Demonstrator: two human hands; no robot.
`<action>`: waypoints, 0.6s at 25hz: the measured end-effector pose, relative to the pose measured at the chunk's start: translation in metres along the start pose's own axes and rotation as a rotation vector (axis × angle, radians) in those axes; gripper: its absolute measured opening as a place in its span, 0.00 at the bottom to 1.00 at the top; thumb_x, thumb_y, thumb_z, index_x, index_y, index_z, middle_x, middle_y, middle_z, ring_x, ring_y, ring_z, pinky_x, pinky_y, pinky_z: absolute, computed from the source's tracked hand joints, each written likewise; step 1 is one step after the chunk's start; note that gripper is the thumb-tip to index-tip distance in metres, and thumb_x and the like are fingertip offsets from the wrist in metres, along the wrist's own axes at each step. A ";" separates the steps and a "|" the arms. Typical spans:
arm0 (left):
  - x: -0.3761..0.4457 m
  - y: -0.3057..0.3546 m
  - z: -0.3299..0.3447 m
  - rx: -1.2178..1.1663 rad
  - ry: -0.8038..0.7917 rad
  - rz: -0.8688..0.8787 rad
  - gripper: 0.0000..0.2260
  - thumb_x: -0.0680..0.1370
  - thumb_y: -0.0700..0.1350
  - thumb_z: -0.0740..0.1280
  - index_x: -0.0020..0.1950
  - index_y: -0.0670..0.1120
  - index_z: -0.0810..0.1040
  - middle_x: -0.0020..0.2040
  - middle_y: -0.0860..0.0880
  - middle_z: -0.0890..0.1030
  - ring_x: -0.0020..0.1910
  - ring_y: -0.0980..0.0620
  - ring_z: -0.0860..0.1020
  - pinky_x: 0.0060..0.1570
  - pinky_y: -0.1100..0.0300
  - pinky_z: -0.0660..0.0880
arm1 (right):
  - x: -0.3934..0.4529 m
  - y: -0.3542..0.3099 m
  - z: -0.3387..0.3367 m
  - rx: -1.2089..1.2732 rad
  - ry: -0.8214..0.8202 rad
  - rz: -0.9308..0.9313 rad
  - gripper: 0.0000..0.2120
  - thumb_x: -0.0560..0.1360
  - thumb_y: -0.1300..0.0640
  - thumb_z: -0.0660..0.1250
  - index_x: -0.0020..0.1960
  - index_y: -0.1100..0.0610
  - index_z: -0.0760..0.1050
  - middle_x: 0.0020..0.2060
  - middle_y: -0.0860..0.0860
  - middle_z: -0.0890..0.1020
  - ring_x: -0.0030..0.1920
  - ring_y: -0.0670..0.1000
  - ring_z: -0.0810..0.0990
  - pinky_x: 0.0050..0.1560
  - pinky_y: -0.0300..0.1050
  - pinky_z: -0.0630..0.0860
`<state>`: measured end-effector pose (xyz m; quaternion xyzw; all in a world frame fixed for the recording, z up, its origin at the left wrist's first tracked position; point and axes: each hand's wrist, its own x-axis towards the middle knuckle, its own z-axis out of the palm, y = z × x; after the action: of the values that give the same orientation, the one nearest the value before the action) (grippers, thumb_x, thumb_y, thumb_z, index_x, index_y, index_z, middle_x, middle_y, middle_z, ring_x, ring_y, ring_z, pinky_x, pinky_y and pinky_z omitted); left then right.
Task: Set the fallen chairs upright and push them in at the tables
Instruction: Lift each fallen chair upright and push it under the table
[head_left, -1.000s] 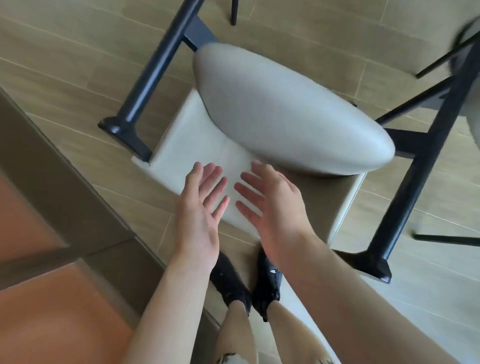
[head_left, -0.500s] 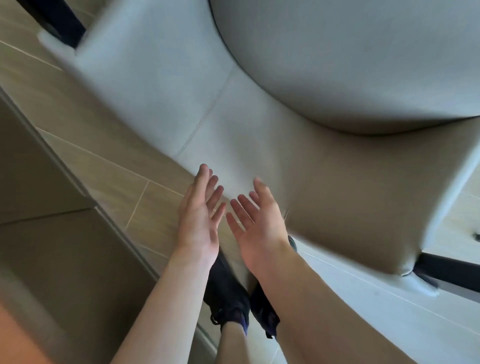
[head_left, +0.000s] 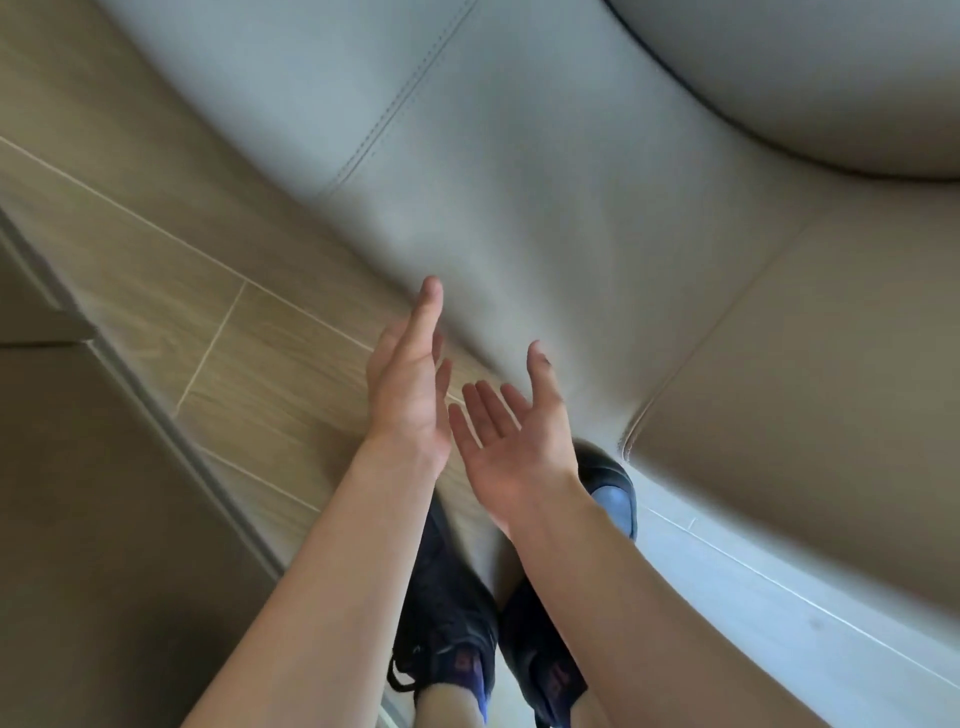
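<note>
A fallen chair with pale grey-beige upholstery lies on the floor and fills the upper right of the head view; its rounded seat cushion shows at the top right, and its legs are out of frame. My left hand is held edge-on with straight fingers, the tips at the lower edge of the chair's backrest. My right hand is palm up with spread fingers, just below that same edge. Neither hand holds anything.
Wood-look floor tiles run under the chair. A brown cabinet or table side stands at the left. My two feet in dark shoes stand right below the hands, one toe touching the chair's corner.
The view has closed in on the chair, so the legs left the frame. Both hands have dropped toward the backrest's lower edge, and the right hand has turned palm up.
</note>
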<state>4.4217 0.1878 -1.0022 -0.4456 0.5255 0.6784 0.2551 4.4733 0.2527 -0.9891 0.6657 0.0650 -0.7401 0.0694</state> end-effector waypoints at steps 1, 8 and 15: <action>0.009 -0.005 0.000 0.001 0.020 0.001 0.13 0.76 0.58 0.72 0.55 0.54 0.78 0.61 0.56 0.80 0.65 0.56 0.76 0.66 0.59 0.70 | 0.009 0.001 -0.001 0.007 0.000 0.002 0.37 0.73 0.43 0.75 0.73 0.60 0.67 0.65 0.59 0.77 0.68 0.55 0.76 0.67 0.53 0.75; 0.061 -0.025 0.013 -0.018 -0.058 0.038 0.27 0.73 0.57 0.74 0.69 0.51 0.74 0.63 0.52 0.83 0.63 0.53 0.80 0.59 0.59 0.74 | 0.049 -0.009 -0.006 0.061 0.009 -0.033 0.43 0.65 0.43 0.78 0.73 0.59 0.68 0.67 0.58 0.76 0.65 0.54 0.78 0.65 0.53 0.76; 0.082 -0.016 0.020 -0.040 -0.063 0.013 0.44 0.58 0.65 0.75 0.73 0.53 0.73 0.62 0.52 0.84 0.59 0.53 0.83 0.59 0.55 0.79 | 0.061 -0.009 -0.002 0.246 0.037 -0.119 0.40 0.59 0.36 0.77 0.67 0.52 0.76 0.64 0.52 0.80 0.66 0.52 0.76 0.71 0.54 0.71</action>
<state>4.3893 0.2022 -1.0810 -0.4258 0.5065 0.7039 0.2583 4.4668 0.2605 -1.0504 0.6777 0.0143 -0.7329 -0.0580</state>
